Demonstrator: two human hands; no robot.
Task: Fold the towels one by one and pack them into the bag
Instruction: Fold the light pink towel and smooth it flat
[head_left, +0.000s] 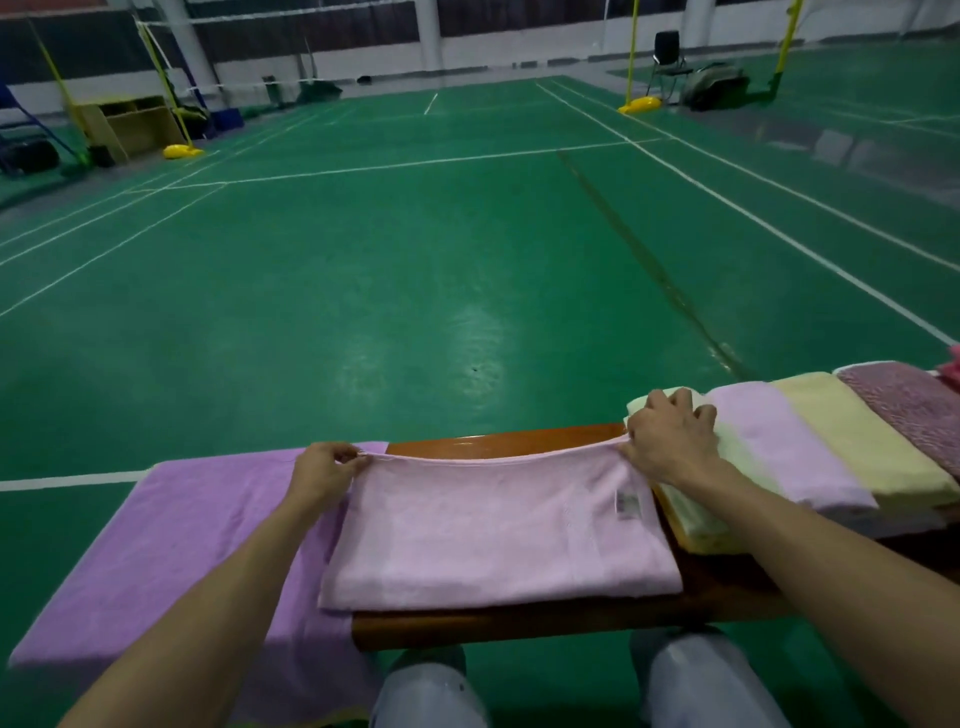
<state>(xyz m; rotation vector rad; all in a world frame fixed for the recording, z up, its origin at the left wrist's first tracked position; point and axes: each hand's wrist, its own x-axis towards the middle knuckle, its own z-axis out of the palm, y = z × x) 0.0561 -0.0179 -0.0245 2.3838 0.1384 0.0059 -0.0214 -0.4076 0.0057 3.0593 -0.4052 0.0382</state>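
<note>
A pale pink towel lies folded on a brown wooden bench in front of me. My left hand pinches its far left corner. My right hand pinches its far right corner, resting against a row of folded towels. A small label shows near the towel's right edge. A larger purple towel is spread flat under it and hangs off the bench's left end. No bag is in view.
Folded towels lie side by side on the bench to the right: pale green, lilac, yellow, dark pink. Green court floor stretches ahead. Yellow net posts, a wooden cabinet and a chair stand far off.
</note>
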